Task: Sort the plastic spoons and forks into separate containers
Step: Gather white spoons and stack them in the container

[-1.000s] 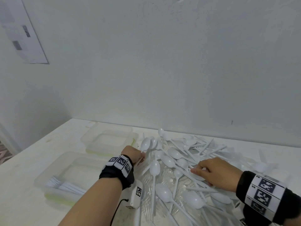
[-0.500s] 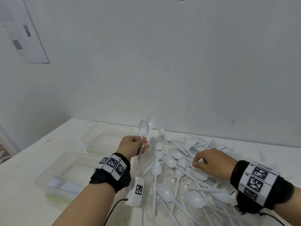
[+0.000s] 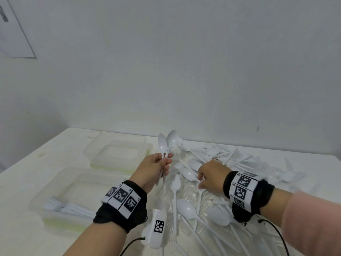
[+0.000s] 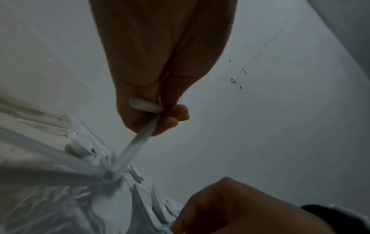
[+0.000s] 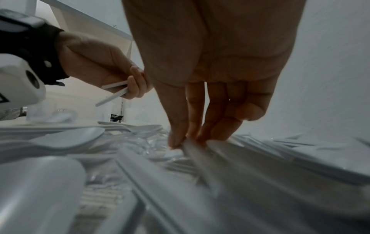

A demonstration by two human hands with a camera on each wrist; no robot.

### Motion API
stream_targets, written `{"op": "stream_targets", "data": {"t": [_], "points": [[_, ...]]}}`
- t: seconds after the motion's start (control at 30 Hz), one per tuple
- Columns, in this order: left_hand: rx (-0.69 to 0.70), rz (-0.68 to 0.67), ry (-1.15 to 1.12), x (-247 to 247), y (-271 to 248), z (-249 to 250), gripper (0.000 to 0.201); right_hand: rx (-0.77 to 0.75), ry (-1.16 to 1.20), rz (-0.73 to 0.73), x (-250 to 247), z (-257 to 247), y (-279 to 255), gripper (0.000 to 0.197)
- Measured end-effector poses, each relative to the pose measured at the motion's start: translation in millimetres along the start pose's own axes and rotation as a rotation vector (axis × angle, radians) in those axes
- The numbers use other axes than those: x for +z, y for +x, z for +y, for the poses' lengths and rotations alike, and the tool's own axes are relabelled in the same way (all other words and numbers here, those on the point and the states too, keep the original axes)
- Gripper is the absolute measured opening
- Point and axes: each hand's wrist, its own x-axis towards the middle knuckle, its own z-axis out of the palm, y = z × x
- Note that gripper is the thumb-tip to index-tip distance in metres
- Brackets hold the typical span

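Left hand point(image 3: 156, 168) grips two white plastic spoons point(image 3: 167, 143) upright; right hand point(image 3: 212, 177) pinches a handle in the white cutlery pile point(image 3: 221, 182).

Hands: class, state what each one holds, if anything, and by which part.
The left hand grips two white spoons by their handles, bowls up. The right hand pinches a handle in the cutlery pile; spoon or fork cannot be told.
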Motion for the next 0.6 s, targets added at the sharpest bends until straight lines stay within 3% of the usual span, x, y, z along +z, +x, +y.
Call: {"op": "stream_targets", "data": {"t": [0.13, 0.2, 0.37, 0.6], "points": [[-0.012, 0.0, -0.004, -3, -2, -4, 0.024, 0.002, 0.053, 0.019, -1, -2, 2, 0.017], [-0.007, -0.003, -0.001, -6, -2, -5, 0.024, 0.006, 0.173, 0.085, -3, 2, 3, 0.006], [-0.012, 0.007, 0.004, -13, 2, -4, 0.022, 0.113, 0.596, 0.119, -17, 16, -9, 0.01], [-0.003, -0.001, 0.069, -2, 11, -4, 0.021, 0.193, 0.502, 0.184, -36, 72, -31, 0.009]]}}
